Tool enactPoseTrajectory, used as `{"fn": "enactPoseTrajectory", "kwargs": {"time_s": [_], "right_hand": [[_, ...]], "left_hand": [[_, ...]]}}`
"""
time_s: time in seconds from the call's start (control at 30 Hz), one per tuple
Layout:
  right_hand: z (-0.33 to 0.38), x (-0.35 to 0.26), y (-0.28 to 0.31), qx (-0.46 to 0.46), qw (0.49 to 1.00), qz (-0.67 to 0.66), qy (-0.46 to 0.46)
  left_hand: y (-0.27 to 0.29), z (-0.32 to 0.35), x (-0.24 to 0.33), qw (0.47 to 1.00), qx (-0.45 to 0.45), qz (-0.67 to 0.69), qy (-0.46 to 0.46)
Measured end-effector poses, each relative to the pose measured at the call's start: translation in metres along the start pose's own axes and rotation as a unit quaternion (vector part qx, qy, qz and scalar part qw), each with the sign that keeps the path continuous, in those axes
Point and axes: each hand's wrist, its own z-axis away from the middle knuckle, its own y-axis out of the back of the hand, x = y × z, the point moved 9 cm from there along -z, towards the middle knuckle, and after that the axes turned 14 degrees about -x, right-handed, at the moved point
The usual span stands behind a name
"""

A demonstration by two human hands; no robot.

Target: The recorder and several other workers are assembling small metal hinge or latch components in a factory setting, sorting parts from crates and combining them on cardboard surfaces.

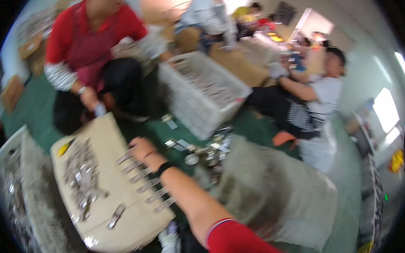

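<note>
My right hand (142,151), with a black band at the wrist, reaches from the lower right over a cream-coloured board (135,224). Its fingers look curled together at the far end of a row of small flat metal fittings (149,184). Blur hides whether a piece is between them. The row lies along the board's right edge, with ends sticking out past it. A heap of similar metal fittings (82,173) covers the board's left part. One separate fitting (116,216) lies nearer to me. A yellow-and-black item (65,147) rests beside the heap. My left hand is out of view.
Left of the board stands a pale crate (38,196) of metal parts. A white crate (192,98) of parts stands ahead. Loose metal parts (215,150) lie beside a grey-green sack (277,194). A co-worker in red (97,43) sits opposite; another person (314,93) sits at right.
</note>
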Motion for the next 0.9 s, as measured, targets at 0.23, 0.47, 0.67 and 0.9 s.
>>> {"fn": "enactPoseTrajectory", "kwargs": {"time_s": [0.23, 0.47, 0.67, 0.9], "right_hand": [[0.064, -0.050, -0.012, -0.007, 0.963, 0.209, 0.167], [0.082, -0.069, -0.074, -0.130, 0.938, 0.244, 0.210], [0.086, -0.064, -0.069, -0.123, 0.942, 0.241, 0.197], [0.087, -0.061, -0.069, -0.123, 0.940, 0.257, 0.187]], "left_hand": [[-0.048, 0.019, 0.056, 0.995, -0.032, -0.083, 0.046], [-0.033, 0.016, 0.064, 0.985, -0.058, -0.164, 0.014], [-0.039, 0.014, 0.063, 0.950, -0.080, -0.293, -0.068], [-0.046, 0.018, 0.068, 0.955, -0.075, -0.275, -0.086]]}}
